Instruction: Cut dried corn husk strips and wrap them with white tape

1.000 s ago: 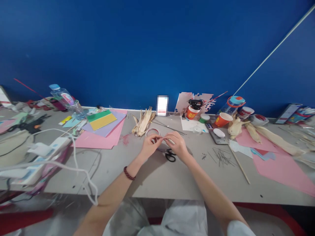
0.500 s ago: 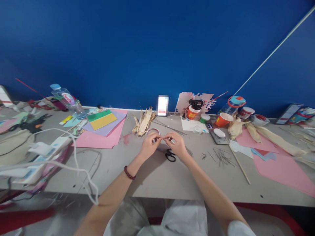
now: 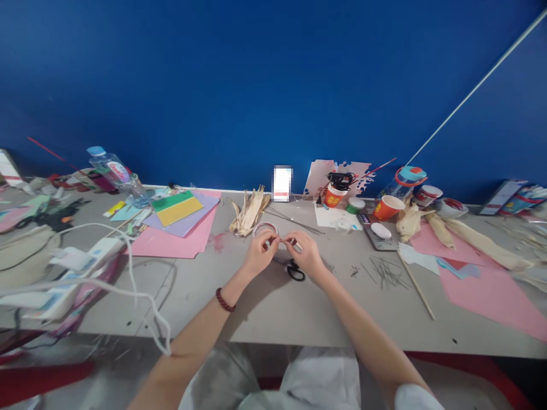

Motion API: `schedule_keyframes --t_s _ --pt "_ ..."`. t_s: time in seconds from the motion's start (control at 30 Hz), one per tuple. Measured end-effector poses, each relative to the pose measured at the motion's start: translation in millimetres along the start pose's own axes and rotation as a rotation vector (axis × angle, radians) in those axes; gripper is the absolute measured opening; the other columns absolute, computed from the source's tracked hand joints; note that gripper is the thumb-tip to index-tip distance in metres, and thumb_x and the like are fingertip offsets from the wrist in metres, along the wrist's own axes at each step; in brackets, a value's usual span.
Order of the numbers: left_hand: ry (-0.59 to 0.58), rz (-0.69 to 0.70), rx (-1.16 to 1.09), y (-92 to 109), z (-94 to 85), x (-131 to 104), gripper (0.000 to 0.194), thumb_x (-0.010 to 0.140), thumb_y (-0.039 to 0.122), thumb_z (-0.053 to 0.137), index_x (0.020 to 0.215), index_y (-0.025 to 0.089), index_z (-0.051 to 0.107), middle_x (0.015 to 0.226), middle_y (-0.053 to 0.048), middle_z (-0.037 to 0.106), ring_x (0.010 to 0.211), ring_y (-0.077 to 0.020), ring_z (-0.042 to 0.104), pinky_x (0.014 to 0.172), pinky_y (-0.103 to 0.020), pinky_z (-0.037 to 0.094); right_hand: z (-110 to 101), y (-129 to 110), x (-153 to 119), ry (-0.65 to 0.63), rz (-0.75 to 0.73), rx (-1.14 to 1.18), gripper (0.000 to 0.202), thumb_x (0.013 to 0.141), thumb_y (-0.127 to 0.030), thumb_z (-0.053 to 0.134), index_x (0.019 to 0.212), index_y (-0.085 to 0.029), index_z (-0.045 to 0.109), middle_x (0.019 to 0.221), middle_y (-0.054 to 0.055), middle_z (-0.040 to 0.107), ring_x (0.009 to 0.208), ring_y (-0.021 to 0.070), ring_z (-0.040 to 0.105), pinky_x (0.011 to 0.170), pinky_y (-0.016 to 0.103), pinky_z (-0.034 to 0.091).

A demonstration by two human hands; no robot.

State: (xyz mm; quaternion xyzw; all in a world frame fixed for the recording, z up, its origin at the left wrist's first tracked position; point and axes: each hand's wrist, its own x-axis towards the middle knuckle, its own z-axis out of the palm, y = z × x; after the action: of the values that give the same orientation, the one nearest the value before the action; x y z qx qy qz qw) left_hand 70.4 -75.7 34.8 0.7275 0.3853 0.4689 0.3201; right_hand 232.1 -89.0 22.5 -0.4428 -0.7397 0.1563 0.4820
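Observation:
Fingertips of my left hand and my right hand meet over the middle of the grey table. Both are pinched on something too small to make out. Just below and between them lie scissors with black handles, partly hidden. A roll of tape is behind my left hand. Dried corn husks stand further back, with thin wires to their right. More short wires are scattered to the right of my right hand.
Pink paper and coloured sheets lie left, beside a power strip with white cables. At the back right are an orange cup, a phone and husks. A wooden stick lies near pink sheets on the right.
My right hand has shifted very slightly left and its fingers have changed pose a little. The things on the table have not moved.

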Motion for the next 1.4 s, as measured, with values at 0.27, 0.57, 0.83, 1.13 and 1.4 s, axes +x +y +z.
schedule_keyframes --t_s 0.27,0.57,0.83,1.13,1.4 --pt "0.01 0.061 0.014 -2.8 -1.4 1.7 0.013 0.081 0.026 0.055 0.079 0.017 0.064 0.08 -0.005 0.061 0.063 -0.0108 0.052 0.048 -0.021 0.038 -1.0 2.2 5.4 -0.077 0.447 0.433 0.018 0.074 -0.036 0.061 0.077 -0.018 0.061 0.074 0.001 0.061 0.064 0.012 0.054 0.062 0.025 0.045" --pt "0.014 0.043 0.004 -2.7 -0.8 2.2 0.012 0.078 0.026 0.057 0.081 0.017 0.064 0.081 -0.005 0.062 0.063 -0.0103 0.052 0.048 -0.021 0.038 0.4 2.5 5.3 -0.108 0.54 0.619 0.024 0.068 -0.04 0.068 0.073 -0.017 0.065 0.071 0.0 0.062 0.062 0.0105 0.053 0.062 0.025 0.045" --pt "-0.011 0.071 -0.062 -4.5 -3.7 2.3 0.016 0.08 0.028 0.056 0.08 0.018 0.068 0.083 -0.007 0.063 0.071 -0.0132 0.056 0.052 -0.022 0.041 -1.5 1.7 4.3 -0.142 0.554 0.649 0.026 0.068 -0.041 0.068 0.077 -0.017 0.068 0.071 0.002 0.064 0.065 0.0118 0.055 0.062 0.025 0.047" --pt "0.062 -0.056 -0.187 -7.6 -2.3 4.2 0.017 0.079 0.031 0.058 0.079 0.016 0.066 0.082 -0.005 0.064 0.075 -0.0141 0.058 0.056 -0.022 0.044 0.0 3.4 3.5 -0.105 0.513 0.686 0.027 0.075 -0.041 0.061 0.089 -0.018 0.065 0.076 0.002 0.063 0.069 0.0123 0.057 0.064 0.026 0.049" --pt "0.135 -0.188 -0.27 -16.9 2.5 4.0 0.021 0.07 0.035 0.067 0.075 0.015 0.068 0.075 -0.005 0.068 0.064 -0.0128 0.059 0.055 -0.023 0.045 0.3 -16.0 2.1 0.121 0.091 0.12 0.013 0.077 -0.033 0.062 0.081 -0.02 0.06 0.084 0.005 0.06 0.079 0.017 0.056 0.065 0.029 0.049"
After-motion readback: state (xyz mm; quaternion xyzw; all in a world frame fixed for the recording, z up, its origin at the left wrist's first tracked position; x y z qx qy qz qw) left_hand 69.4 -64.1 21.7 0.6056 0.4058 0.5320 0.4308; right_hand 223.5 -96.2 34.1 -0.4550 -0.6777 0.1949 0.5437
